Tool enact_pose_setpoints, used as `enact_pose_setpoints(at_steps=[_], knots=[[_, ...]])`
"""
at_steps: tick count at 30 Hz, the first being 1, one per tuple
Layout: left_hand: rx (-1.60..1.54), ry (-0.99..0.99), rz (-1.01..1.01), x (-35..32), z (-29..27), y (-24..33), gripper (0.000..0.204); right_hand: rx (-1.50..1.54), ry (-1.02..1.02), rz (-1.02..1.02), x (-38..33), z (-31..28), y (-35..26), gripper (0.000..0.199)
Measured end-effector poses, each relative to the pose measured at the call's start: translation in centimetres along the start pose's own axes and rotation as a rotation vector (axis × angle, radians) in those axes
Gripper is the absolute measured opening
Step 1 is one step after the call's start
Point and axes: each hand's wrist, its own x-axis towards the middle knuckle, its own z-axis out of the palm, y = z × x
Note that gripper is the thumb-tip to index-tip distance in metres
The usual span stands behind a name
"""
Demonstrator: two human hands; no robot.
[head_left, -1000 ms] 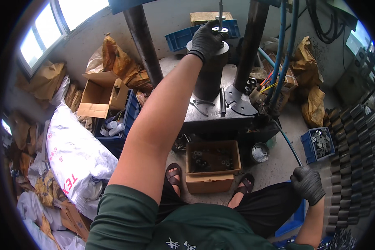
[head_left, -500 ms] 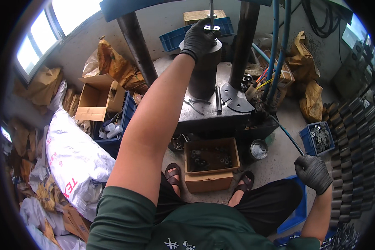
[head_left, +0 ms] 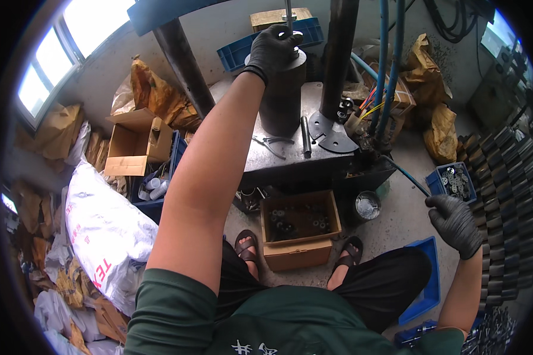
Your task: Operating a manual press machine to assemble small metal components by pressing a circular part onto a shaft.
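Observation:
My left hand [head_left: 271, 52], in a dark glove, reaches to the top of a thick dark metal cylinder [head_left: 280, 103]. Its fingers are closed at the edge of a small, pale, round metal disc [head_left: 298, 36], mostly covered by the glove. A thin upright metal rod [head_left: 288, 13] comes down at the disc; where they meet is hidden. My right hand [head_left: 456, 226], also gloved, is closed round the end of a long lever [head_left: 410, 177] that slopes down from the press. The cylinder stands on the metal press table [head_left: 219, 94].
Dark posts [head_left: 186, 68] and blue hoses [head_left: 391, 71] flank the cylinder. A short bar [head_left: 305, 136], pliers [head_left: 272, 145] and notched plates [head_left: 337, 141] lie in front. Below stands a carton of parts [head_left: 299, 254]; right, a blue bin of metal discs [head_left: 456, 180] and stacked metal pieces [head_left: 509, 207].
My right hand and the lever's end have moved up and slightly outward. The fingers of my left hand now cover more of the disc. The whole view has shifted slightly.

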Motion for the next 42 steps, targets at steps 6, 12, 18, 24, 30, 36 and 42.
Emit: enact_pose_setpoints(at_steps=[6, 12, 18, 24, 30, 36, 42], knots=[[-0.127, -0.009, -0.11, -0.4, 0.1, 0.5, 0.049, -0.068, 0.845, -0.347, 10.9, -4.4, 1.9, 0.018], [0.16, 0.078, 0.0, -0.6, -0.2, 1.3, 0.052, -0.057, 0.854, -0.219, 17.0, -7.0, 5.9, 0.025], [0.164, 0.09, -0.028, -0.8, -0.2, 1.7, 0.053, 0.07, 0.362, 0.045, 9.2, -4.3, 3.0, 0.031], [0.151, 0.09, -0.019, -0.9, -0.2, 1.5, 0.055, -0.119, -0.257, -0.04, -1.3, 2.4, -0.5, 0.025], [0.175, 0.074, -0.006, -0.8, -0.2, 1.5, 0.057, -0.029, -0.232, 0.037, -1.6, 2.3, -0.2, 0.025], [0.2, 0.066, -0.028, -0.7, -0.2, 1.6, 0.057, 0.148, -0.093, 0.064, -0.5, 1.0, 0.4, 0.031], [0.183, 0.046, -0.059, -0.6, -0.3, 1.6, 0.056, 0.189, 0.012, 0.05, -0.8, 1.1, 0.4, 0.03]])
